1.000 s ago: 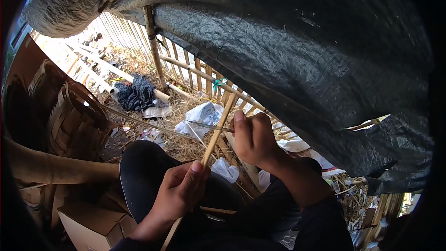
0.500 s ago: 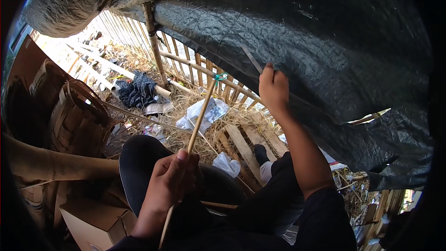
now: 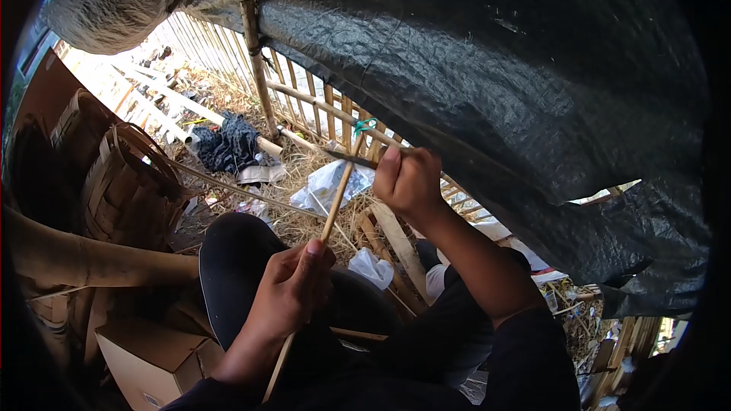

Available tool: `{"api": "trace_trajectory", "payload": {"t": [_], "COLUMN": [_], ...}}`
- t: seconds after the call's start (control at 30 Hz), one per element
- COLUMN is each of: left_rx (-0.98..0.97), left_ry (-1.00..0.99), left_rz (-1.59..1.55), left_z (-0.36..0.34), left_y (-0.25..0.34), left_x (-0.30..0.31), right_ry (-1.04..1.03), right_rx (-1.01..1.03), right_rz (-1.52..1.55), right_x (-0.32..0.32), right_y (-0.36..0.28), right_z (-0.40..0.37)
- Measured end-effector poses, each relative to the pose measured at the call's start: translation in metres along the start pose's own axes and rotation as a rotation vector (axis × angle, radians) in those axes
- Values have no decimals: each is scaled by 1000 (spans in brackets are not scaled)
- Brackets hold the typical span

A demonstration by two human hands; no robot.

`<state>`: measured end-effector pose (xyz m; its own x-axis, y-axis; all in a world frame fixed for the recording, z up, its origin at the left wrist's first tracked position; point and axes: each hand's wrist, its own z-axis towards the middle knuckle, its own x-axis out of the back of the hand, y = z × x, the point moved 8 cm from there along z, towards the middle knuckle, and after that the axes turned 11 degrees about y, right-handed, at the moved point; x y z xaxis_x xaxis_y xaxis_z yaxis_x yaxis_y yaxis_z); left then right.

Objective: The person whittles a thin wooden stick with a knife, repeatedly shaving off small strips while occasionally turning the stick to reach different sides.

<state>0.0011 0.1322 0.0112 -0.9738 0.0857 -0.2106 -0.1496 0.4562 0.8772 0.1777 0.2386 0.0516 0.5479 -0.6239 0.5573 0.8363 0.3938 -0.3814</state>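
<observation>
My left hand is closed around a thin bamboo stick, which slants up and away from my lap. The stick's far end appears near a green tie on the fence rail; whether it touches cannot be made out. Gripped in my right hand is a knife, its handle hidden by the fingers. The dark blade lies across the upper part of the stick, pointing left. My bent knee is beside my left hand.
A black tarp hangs at the right, next to a bamboo fence. Woven baskets, a thick bamboo pole and a cardboard box stand at the left. Plastic bags, straw and wooden slats cover the ground.
My right hand has come down and left from beside the tarp, bringing the knife blade across the stick. My left hand keeps its grip, nearly in place.
</observation>
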Motion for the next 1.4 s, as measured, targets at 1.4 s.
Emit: {"api": "trace_trajectory", "payload": {"t": [1.4], "left_rx": [135], "left_ry": [-181], "left_rz": [5], "left_z": [0], "left_y": [-11], "left_x": [-26], "right_ry": [-53], "right_rx": [-672], "right_rz": [1065], "right_x": [-10], "right_y": [29], "right_z": [-14]}}
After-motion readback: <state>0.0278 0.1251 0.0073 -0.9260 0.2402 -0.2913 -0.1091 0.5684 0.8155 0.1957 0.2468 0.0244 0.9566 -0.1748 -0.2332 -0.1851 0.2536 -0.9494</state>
